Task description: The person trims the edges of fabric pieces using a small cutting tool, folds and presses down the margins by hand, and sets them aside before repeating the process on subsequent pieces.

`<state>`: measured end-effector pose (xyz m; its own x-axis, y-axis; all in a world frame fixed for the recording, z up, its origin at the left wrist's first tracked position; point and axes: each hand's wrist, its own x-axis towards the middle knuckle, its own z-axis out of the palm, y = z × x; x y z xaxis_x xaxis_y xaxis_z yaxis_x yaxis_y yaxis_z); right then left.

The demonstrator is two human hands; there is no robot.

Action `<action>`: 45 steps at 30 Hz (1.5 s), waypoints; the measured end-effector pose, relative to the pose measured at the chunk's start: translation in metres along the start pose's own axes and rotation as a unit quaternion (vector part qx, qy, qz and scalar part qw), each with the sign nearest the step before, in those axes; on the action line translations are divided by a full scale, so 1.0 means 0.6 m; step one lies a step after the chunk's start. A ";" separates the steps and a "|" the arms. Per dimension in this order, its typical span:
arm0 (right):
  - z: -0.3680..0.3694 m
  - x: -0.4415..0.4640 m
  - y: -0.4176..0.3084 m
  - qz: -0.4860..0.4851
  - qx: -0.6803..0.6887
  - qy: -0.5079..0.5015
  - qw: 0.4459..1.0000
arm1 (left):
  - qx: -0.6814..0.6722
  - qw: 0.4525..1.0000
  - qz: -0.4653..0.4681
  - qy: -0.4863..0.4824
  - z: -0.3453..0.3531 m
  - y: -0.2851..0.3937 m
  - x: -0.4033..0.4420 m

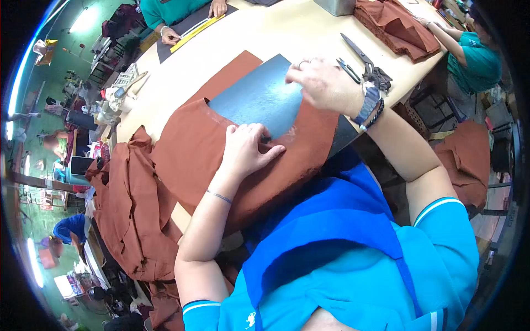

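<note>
A brown piece of leather or cloth (190, 149) is spread at the near table edge, its near part hanging over. On top of it is a smooth blue-grey sheet (251, 96) with a glossy reflection. My left hand (249, 148) rests where the sheet meets the brown piece, fingers curled and thumb out to the side. Something dark shows under its fingers, too hidden to name. My right hand (326, 83) is over the sheet's right edge, fingers bent together; what they hold, if anything, is unclear. Pale marks show on the brown piece between the hands.
Large scissors (359, 49) and small thread snips (348, 70) lie beyond my right hand. Brown pieces (130, 204) hang at the left edge, and a brown stack (397, 27) is at the far right. Across the table, a person's hands (171, 36) hold a yellow ruler (196, 34).
</note>
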<state>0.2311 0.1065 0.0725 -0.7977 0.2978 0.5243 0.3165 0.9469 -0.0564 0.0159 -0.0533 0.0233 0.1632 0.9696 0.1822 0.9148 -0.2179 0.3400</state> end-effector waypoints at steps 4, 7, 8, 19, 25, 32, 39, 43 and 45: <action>0.041 -0.023 -0.046 0.028 0.268 -0.169 0.948 | 0.089 0.993 0.070 0.040 -0.011 -0.002 0.005; 0.064 -0.027 -0.057 0.009 0.308 -0.208 0.928 | 0.051 0.995 0.081 0.016 -0.009 -0.013 0.012; 0.068 -0.027 -0.057 0.007 0.303 -0.207 0.930 | 0.037 0.998 0.051 -0.029 -0.011 -0.013 0.013; 0.080 -0.061 -0.060 0.050 0.310 -0.126 0.941 | 0.025 0.997 0.041 -0.062 -0.026 -0.052 0.010; 0.079 -0.081 -0.070 0.041 0.273 -0.083 0.958 | 0.046 0.994 0.085 -0.045 -0.030 -0.063 0.005; 0.077 -0.090 -0.081 -0.036 0.172 -0.067 0.982 | 0.129 0.977 0.167 0.025 -0.020 -0.076 -0.007; 0.072 -0.094 -0.099 -0.061 0.068 -0.091 0.992 | 0.148 0.963 0.219 0.056 -0.017 -0.085 -0.014; 0.069 -0.097 -0.121 -0.062 0.009 -0.064 0.996 | 0.145 0.964 0.217 0.055 -0.016 -0.085 -0.016; 0.065 -0.091 -0.134 -0.063 -0.020 -0.074 0.995 | 0.145 0.964 0.217 0.060 -0.014 -0.087 -0.017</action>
<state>0.2292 0.0186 0.0153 -0.8978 0.1947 0.3949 0.2271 0.9732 0.0365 -0.0365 -0.0527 0.0112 0.5249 0.7711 0.3604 0.8382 -0.5420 -0.0610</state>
